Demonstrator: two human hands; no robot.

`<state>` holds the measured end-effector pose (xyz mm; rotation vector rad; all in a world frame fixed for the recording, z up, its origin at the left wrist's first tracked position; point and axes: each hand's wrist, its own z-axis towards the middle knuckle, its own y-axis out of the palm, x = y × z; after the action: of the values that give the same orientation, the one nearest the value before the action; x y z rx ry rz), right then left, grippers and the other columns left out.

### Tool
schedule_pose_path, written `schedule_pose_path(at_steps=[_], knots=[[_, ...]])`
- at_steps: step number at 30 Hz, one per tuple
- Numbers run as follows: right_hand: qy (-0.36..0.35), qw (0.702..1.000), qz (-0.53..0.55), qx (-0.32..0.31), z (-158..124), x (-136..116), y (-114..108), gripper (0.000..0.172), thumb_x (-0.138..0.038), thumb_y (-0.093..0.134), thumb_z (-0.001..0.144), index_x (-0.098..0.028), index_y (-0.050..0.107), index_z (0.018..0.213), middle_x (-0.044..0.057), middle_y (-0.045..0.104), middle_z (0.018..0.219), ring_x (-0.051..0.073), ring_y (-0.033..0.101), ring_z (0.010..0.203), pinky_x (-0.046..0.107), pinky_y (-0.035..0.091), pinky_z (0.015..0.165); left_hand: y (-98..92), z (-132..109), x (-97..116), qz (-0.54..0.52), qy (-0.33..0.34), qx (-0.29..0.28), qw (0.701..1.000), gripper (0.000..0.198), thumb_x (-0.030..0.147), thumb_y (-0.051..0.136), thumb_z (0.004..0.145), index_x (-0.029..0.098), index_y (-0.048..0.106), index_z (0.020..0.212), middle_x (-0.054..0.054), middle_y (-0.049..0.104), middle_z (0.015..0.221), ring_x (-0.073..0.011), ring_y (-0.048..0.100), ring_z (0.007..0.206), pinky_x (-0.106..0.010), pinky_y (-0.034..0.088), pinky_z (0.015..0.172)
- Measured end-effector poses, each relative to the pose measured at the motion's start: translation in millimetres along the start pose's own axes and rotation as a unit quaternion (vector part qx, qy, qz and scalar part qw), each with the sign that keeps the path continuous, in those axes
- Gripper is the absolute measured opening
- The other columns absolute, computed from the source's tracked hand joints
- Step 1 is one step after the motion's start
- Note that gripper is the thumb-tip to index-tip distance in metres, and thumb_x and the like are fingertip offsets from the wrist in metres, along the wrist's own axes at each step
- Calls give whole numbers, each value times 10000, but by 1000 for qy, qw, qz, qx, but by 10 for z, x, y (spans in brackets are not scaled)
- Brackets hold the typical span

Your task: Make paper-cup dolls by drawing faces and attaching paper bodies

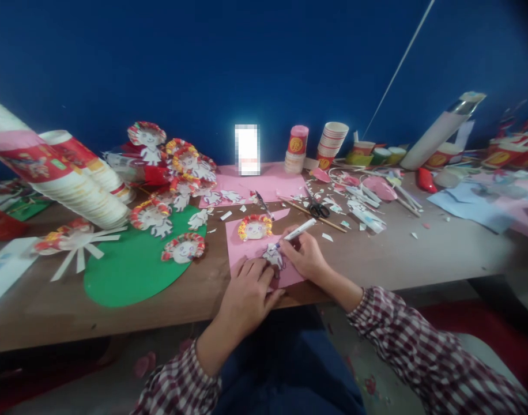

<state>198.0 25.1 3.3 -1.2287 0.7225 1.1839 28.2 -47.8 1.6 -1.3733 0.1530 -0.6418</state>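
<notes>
My right hand (305, 253) grips a white marker pen (299, 229), its tip down at a small white paper figure cutout (273, 256). This cutout lies on a sheet of pink paper (235, 245) at the table's front edge. Fingers stretched out flat, my left hand (252, 288) presses on the pink sheet at the cutout's lower left. Just above the cutout lies a round paper face (254, 229) with a curled red and yellow rim.
Black scissors (318, 208), a wooden stick (333, 220) and paper scraps lie beyond my right hand. To the left are a green sheet (129, 271), several paper dolls and tall stacks of paper cups (85, 193). More cups (333, 138) stand by the blue wall.
</notes>
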Motion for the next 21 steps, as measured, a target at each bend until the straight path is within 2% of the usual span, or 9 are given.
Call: schedule_pose_path(at_steps=[5, 9, 13, 17, 21], knots=[[-39, 998, 37, 29, -1, 57, 16, 154, -311, 547, 865, -184, 601, 934, 22, 632, 779, 129, 579, 629, 227, 464, 564, 0, -11, 1, -11, -1, 16, 1000, 370, 423, 547, 877, 172, 577, 1147, -116, 556, 1180, -290, 474, 1149, -500, 322, 1059], [-97, 995, -17, 34, 1, 21, -36, 174, -258, 519, 876, -186, 616, 1001, 54, 673, 905, 151, 635, 724, 245, 496, 634, -5, -14, 7, -18, -6, 26, 999, 364, 408, 555, 873, 170, 560, 1149, -111, 568, 1146, -285, 486, 1123, -496, 346, 1043], [-149, 983, -107, 13, 32, 19, -207, 286, -146, 455, 861, -190, 589, 1111, 50, 693, 915, 173, 662, 852, 283, 510, 786, -10, -27, 15, -18, -7, 51, 999, 332, 391, 548, 879, 166, 558, 1122, -112, 572, 1137, -288, 488, 1108, -499, 352, 1038], [-188, 941, -279, -42, 75, 89, -441, 384, -130, 440, 864, -176, 557, 1226, 108, 666, 1156, 224, 624, 1055, 336, 484, 890, 2, -71, -15, -48, 15, 95, 994, 300, 350, 539, 893, 173, 554, 1134, -109, 573, 1149, -274, 493, 1121, -488, 361, 1031], [-189, 895, -395, -82, 118, 118, -655, 427, -80, 383, 870, -153, 567, 1248, 122, 659, 1182, 232, 611, 1061, 349, 468, 907, 9, -81, -100, -117, -22, 182, 976, 203, 277, 498, 916, 177, 568, 1078, -98, 586, 1103, -221, 531, 1080, -386, 434, 962]])
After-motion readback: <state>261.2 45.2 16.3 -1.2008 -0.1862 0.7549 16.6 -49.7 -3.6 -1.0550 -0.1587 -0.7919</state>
